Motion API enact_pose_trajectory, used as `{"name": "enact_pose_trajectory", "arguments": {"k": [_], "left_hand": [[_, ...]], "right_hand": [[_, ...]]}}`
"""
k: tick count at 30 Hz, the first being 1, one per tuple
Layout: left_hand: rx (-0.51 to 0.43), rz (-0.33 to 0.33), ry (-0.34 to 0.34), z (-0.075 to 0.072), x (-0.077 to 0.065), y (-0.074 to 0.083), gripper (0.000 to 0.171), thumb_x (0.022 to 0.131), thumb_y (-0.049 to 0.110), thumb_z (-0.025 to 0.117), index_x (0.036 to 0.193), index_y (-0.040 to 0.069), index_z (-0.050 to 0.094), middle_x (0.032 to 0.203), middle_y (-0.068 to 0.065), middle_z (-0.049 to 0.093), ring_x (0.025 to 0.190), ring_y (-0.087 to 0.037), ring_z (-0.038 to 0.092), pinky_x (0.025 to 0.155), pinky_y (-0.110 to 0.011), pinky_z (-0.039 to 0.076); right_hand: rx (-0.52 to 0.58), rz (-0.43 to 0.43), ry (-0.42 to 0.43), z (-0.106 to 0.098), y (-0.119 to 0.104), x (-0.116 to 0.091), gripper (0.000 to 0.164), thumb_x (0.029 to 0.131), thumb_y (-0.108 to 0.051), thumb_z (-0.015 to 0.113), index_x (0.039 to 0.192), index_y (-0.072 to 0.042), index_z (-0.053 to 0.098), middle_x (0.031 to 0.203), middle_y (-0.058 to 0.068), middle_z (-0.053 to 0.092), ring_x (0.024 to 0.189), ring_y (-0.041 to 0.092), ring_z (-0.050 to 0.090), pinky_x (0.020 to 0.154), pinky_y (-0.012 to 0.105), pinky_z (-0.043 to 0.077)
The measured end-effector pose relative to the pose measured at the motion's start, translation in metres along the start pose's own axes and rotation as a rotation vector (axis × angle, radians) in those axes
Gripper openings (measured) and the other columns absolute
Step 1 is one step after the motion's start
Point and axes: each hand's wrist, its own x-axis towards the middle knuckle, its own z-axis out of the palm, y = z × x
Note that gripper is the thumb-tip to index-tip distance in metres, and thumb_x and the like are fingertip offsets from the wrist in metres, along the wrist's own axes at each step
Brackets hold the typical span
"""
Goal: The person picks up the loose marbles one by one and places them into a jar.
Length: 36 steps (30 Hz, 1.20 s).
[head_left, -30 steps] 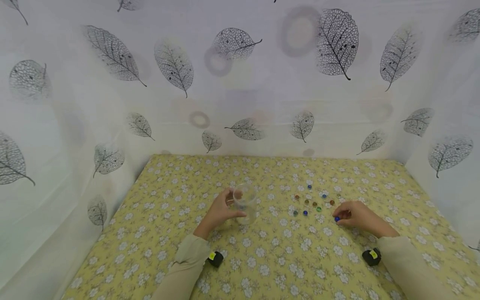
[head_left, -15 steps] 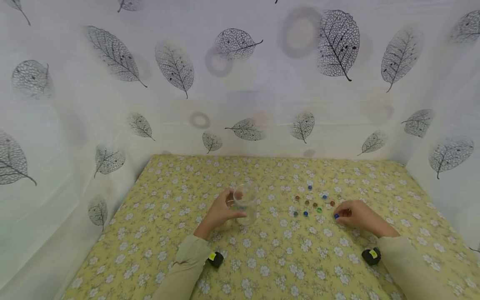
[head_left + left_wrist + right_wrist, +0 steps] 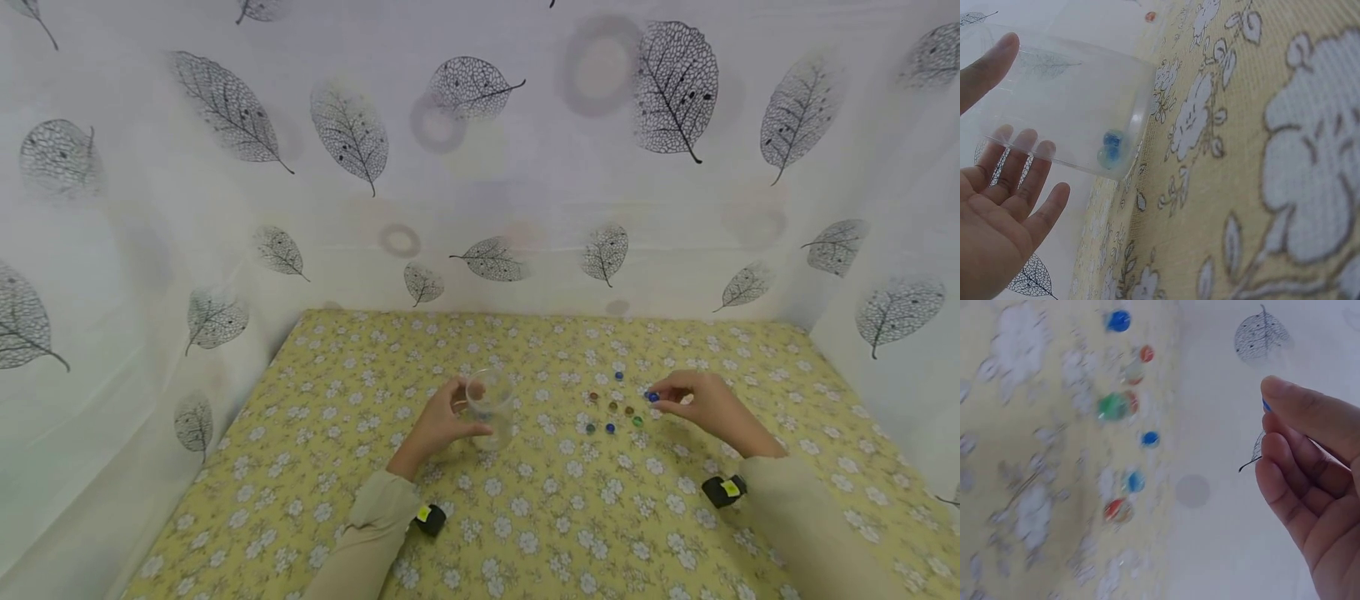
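- One clear cup (image 3: pixel 501 417) is near the centre of my head view, mouth upward; I cannot confirm that its base touches the table (image 3: pixel 247 500).
- Left hand (image 3: pixel 442 421): grasping the cup, thumb on one side, fingers on the other.
- Cup contents: blue-toned marbles (image 3: pixel 1111 139), apparently two, low against the base.
- Right hand (image 3: pixel 701 400): pinching a dark blue marble (image 3: pixel 654 397), lifted off the table and well apart from the cup.
- Progress: I judge the work to be at an early stage. Done: the marbles inside the cup. Left: the pinched marble and the loose marbles (image 3: pixel 637 421) on the table, to the right of the cup.
- Left wrist view: I read the cup contents here; the head view gives me only a faint blue tint.
- Right wrist view: although blurred, it shows me a red-and-white marble (image 3: pixel 1119 510) and a pale marble (image 3: pixel 1127 559) that the right hand covers in the head view. It exposes only a sliver of the pinched marble.
- Head view: only here do I see both hands together.
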Motion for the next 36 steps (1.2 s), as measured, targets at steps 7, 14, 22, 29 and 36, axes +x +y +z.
{"name": "enact_pose_trajectory", "arguments": {"k": [7,14,22,29,36], "left_hand": [[0.004,-0.004,0.006,0.0,0.0,0.001,0.054,0.077,0.002,0.075,0.123,-0.004,0.047,0.132,-0.025,0.049,0.126,-0.037,0.046,0.112,-0.049,0.036],[0.036,-0.003,-0.003,0.001,0.0,0.001,0.055,0.077,0.005,0.076,0.122,-0.004,0.046,0.134,-0.025,0.048,0.127,-0.037,0.045,0.112,-0.05,0.036],[0.039,-0.004,-0.008,0.001,0.001,-0.001,0.054,0.078,0.005,0.076,0.123,-0.003,0.046,0.134,-0.024,0.048,0.127,-0.036,0.046,0.112,-0.049,0.036],[0.032,-0.01,0.008,0.001,0.003,-0.008,0.053,0.077,0.008,0.077,0.121,0.001,0.047,0.133,-0.022,0.05,0.127,-0.035,0.046,0.111,-0.049,0.037],[0.024,-0.017,0.006,0.001,0.001,-0.002,0.051,0.078,0.008,0.076,0.12,0.002,0.048,0.133,-0.023,0.049,0.126,-0.036,0.047,0.111,-0.05,0.037]], "right_hand": [[0.072,-0.013,0.005,-0.003,-0.025,0.02,0.02,0.084,-0.011,0.069,0.103,-0.006,0.071,0.077,-0.002,0.063,0.062,0.012,0.058,0.046,0.02,0.049],[0.06,-0.079,0.041,0.0,-0.05,0.042,0.019,0.083,-0.013,0.071,0.102,-0.011,0.072,0.079,-0.005,0.064,0.073,0.007,0.059,0.059,0.025,0.054],[0.103,-0.148,0.046,0.008,-0.079,0.065,0.021,0.082,-0.014,0.072,0.104,-0.013,0.072,0.081,-0.005,0.066,0.074,0.007,0.06,0.07,0.034,0.056],[0.159,-0.21,0.025,0.017,-0.102,0.082,0.021,0.082,-0.014,0.072,0.103,-0.011,0.072,0.084,-0.002,0.068,0.075,0.009,0.061,0.071,0.033,0.057],[0.199,-0.252,-0.019,0.029,-0.12,0.097,0.021,0.082,-0.015,0.072,0.103,-0.011,0.072,0.086,-0.001,0.068,0.076,0.01,0.061,0.071,0.035,0.057]]}}
